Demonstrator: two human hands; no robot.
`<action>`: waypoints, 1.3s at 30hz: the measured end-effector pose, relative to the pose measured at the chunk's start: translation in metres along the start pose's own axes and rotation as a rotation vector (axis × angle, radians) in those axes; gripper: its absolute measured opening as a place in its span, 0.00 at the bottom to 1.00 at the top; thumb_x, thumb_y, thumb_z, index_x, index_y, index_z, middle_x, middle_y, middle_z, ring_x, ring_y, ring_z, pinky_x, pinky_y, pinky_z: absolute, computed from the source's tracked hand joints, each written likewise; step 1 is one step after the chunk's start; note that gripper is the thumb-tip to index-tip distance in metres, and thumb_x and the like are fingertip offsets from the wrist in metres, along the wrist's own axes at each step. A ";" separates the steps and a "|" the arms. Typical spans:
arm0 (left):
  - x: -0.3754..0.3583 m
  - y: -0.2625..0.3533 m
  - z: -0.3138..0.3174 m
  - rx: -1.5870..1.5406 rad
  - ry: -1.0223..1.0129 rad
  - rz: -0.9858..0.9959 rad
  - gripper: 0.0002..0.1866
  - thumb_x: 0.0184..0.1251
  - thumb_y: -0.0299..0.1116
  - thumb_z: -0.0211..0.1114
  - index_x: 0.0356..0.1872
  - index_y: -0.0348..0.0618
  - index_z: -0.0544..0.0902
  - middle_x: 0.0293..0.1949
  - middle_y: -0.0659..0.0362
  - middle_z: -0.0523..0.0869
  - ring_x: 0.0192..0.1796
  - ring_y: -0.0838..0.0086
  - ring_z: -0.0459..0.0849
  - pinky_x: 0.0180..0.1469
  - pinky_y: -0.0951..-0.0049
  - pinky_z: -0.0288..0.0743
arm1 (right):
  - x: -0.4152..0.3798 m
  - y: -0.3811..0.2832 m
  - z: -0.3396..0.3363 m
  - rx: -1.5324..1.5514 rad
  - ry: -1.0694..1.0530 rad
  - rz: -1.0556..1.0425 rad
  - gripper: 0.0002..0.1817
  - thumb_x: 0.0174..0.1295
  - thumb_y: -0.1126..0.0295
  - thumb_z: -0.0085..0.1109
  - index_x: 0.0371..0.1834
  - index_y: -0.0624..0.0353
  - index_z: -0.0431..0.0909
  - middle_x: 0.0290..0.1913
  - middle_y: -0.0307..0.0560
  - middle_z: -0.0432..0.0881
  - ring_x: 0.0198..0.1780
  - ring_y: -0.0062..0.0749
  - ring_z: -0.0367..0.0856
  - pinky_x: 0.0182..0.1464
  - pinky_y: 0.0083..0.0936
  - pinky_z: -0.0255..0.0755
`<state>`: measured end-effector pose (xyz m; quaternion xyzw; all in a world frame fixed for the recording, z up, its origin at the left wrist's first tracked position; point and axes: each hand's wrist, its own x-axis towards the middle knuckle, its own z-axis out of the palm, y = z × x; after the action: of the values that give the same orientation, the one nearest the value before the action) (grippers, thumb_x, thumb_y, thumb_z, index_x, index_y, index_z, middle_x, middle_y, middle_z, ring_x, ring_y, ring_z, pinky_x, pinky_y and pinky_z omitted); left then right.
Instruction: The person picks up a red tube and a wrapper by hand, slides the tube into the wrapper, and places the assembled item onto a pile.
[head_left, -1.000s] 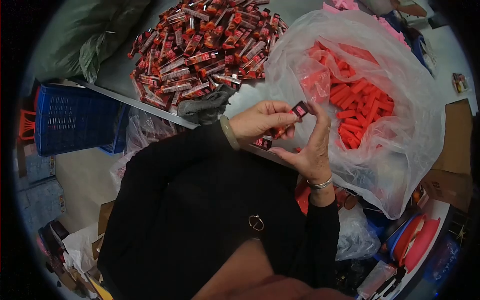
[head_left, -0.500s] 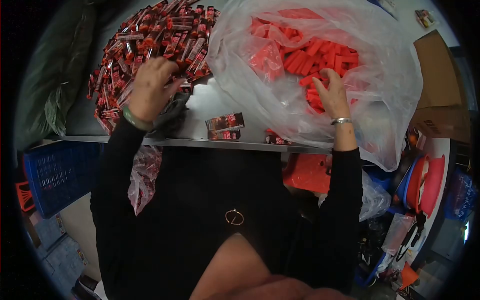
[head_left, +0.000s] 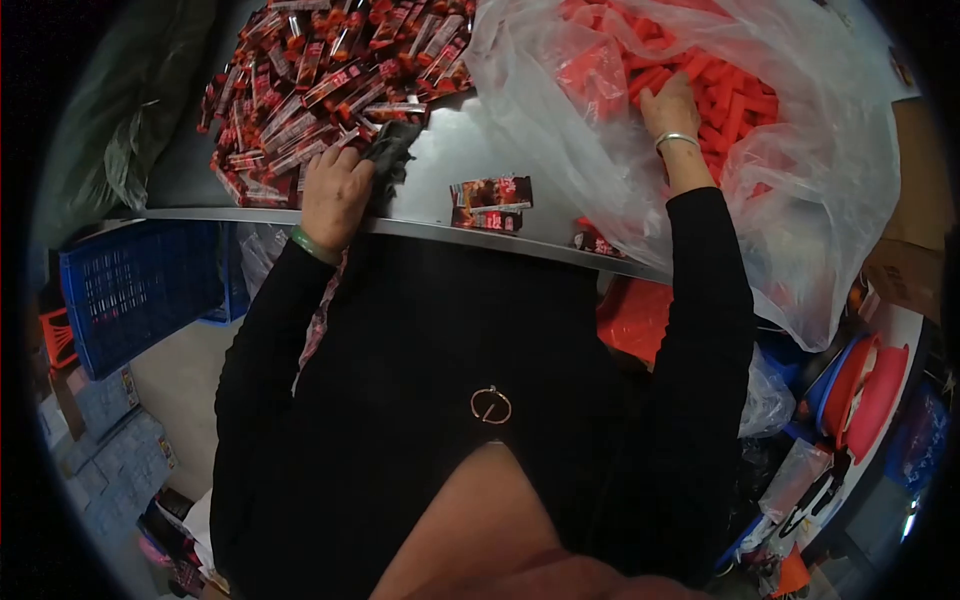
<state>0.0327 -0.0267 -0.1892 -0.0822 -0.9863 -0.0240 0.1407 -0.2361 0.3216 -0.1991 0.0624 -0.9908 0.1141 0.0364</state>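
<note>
My left hand (head_left: pixel 335 195) rests at the metal table's front edge (head_left: pixel 230 213), fingers curled down and touching a dark grey cloth (head_left: pixel 392 148); what lies under the fingers is hidden. Just beyond it spreads a heap of red-and-black printed small boxes (head_left: pixel 330 70). My right hand (head_left: pixel 668 105), a silver bangle on its wrist, reaches into a clear plastic bag (head_left: pixel 810 210) and lies with fingers extended on the red sticks (head_left: pixel 735 95) inside. Two printed boxes (head_left: pixel 490 195) lie on the table between my hands.
Another small box (head_left: pixel 595 243) sits at the table edge under the bag. A blue crate (head_left: pixel 130 290) stands on the floor at left, a green sack (head_left: pixel 130 120) behind it. A cardboard box (head_left: pixel 915 240) and red basins (head_left: pixel 870 385) are at right.
A second ago both hands held one small box together. They then parted: the left went to the heap and came back to the table edge, the right reached deeper into the bag.
</note>
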 end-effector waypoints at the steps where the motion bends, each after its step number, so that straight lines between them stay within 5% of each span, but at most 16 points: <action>1: 0.004 0.002 -0.002 0.002 0.006 0.020 0.04 0.51 0.27 0.59 0.29 0.45 0.78 0.32 0.58 0.74 0.38 0.63 0.73 0.42 0.64 0.67 | 0.002 -0.001 0.003 -0.011 0.066 0.024 0.31 0.54 0.57 0.61 0.53 0.70 0.63 0.50 0.70 0.75 0.49 0.60 0.79 0.50 0.47 0.74; 3: 0.015 0.018 -0.012 0.028 0.070 0.015 0.07 0.48 0.27 0.63 0.31 0.45 0.78 0.31 0.58 0.75 0.39 0.62 0.74 0.42 0.64 0.67 | 0.005 -0.007 0.005 -0.025 0.051 0.049 0.32 0.53 0.58 0.61 0.54 0.69 0.62 0.51 0.70 0.73 0.49 0.60 0.79 0.50 0.46 0.75; 5: 0.028 0.041 -0.020 -0.273 0.230 0.018 0.11 0.46 0.28 0.67 0.33 0.45 0.77 0.31 0.58 0.76 0.41 0.61 0.74 0.42 0.63 0.67 | 0.007 -0.010 0.007 -0.042 0.040 0.077 0.32 0.53 0.58 0.61 0.55 0.69 0.61 0.53 0.70 0.71 0.49 0.60 0.78 0.50 0.46 0.75; 8: 0.030 0.063 0.019 -0.676 -0.089 0.022 0.15 0.49 0.29 0.69 0.37 0.43 0.76 0.36 0.54 0.75 0.42 0.59 0.74 0.44 0.63 0.68 | 0.009 -0.013 0.006 -0.040 0.032 0.093 0.33 0.52 0.59 0.62 0.56 0.68 0.60 0.53 0.71 0.70 0.50 0.61 0.78 0.52 0.46 0.74; 13: 0.048 0.094 0.041 -0.644 0.020 0.072 0.16 0.45 0.28 0.71 0.36 0.42 0.75 0.34 0.55 0.74 0.41 0.58 0.74 0.44 0.62 0.68 | -0.008 -0.020 -0.008 0.008 -0.036 0.077 0.34 0.49 0.62 0.63 0.56 0.68 0.59 0.53 0.70 0.71 0.53 0.60 0.76 0.54 0.46 0.72; 17: 0.050 0.090 0.051 -0.688 -0.133 0.020 0.17 0.43 0.27 0.71 0.36 0.43 0.74 0.32 0.55 0.75 0.40 0.57 0.74 0.44 0.61 0.69 | -0.008 0.005 0.005 0.157 0.029 -0.035 0.35 0.47 0.66 0.63 0.57 0.66 0.57 0.53 0.69 0.72 0.53 0.61 0.76 0.55 0.46 0.71; 20: 0.054 0.091 0.047 -0.777 -0.173 -0.064 0.16 0.43 0.27 0.71 0.34 0.43 0.74 0.30 0.55 0.76 0.39 0.57 0.75 0.43 0.61 0.69 | -0.013 0.014 0.001 0.434 0.058 -0.123 0.37 0.45 0.69 0.65 0.59 0.65 0.58 0.51 0.64 0.74 0.50 0.50 0.78 0.54 0.39 0.72; 22: 0.055 0.091 0.047 -0.827 -0.194 -0.127 0.15 0.44 0.27 0.71 0.33 0.42 0.75 0.29 0.56 0.77 0.38 0.58 0.75 0.43 0.61 0.69 | -0.021 0.016 -0.007 0.845 -0.150 0.019 0.35 0.48 0.72 0.65 0.60 0.64 0.61 0.49 0.56 0.75 0.47 0.35 0.78 0.51 0.27 0.72; 23: 0.054 0.089 0.050 -0.794 -0.209 -0.096 0.14 0.44 0.27 0.71 0.32 0.43 0.76 0.29 0.56 0.78 0.39 0.58 0.75 0.43 0.61 0.69 | -0.026 0.017 -0.011 0.843 -0.148 0.018 0.35 0.48 0.72 0.65 0.60 0.64 0.61 0.49 0.56 0.75 0.47 0.35 0.78 0.51 0.27 0.72; 25: 0.055 0.088 0.050 -0.759 -0.219 -0.063 0.12 0.44 0.27 0.71 0.31 0.43 0.77 0.28 0.56 0.78 0.39 0.59 0.75 0.43 0.61 0.69 | -0.038 0.014 -0.023 1.098 -0.178 -0.092 0.27 0.57 0.73 0.61 0.60 0.62 0.64 0.46 0.44 0.77 0.45 0.20 0.75 0.46 0.18 0.69; 32: 0.052 0.087 0.045 -0.818 -0.074 -0.095 0.06 0.45 0.27 0.71 0.23 0.43 0.80 0.27 0.59 0.79 0.39 0.62 0.74 0.43 0.64 0.69 | -0.072 0.008 -0.053 1.132 -0.241 -0.205 0.22 0.61 0.75 0.59 0.58 0.60 0.66 0.44 0.38 0.78 0.44 0.19 0.75 0.48 0.16 0.69; 39: 0.056 0.087 0.030 -0.969 -0.048 -0.156 0.04 0.51 0.29 0.70 0.27 0.42 0.84 0.25 0.58 0.78 0.35 0.64 0.76 0.39 0.66 0.71 | -0.094 -0.020 -0.072 1.383 -0.258 -0.052 0.21 0.64 0.71 0.57 0.59 0.58 0.64 0.44 0.40 0.78 0.41 0.20 0.77 0.43 0.18 0.72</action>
<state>-0.0143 0.0695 -0.2001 -0.0645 -0.8678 -0.4888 0.0615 -0.1361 0.3295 -0.1329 0.1080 -0.6855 0.7088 -0.1269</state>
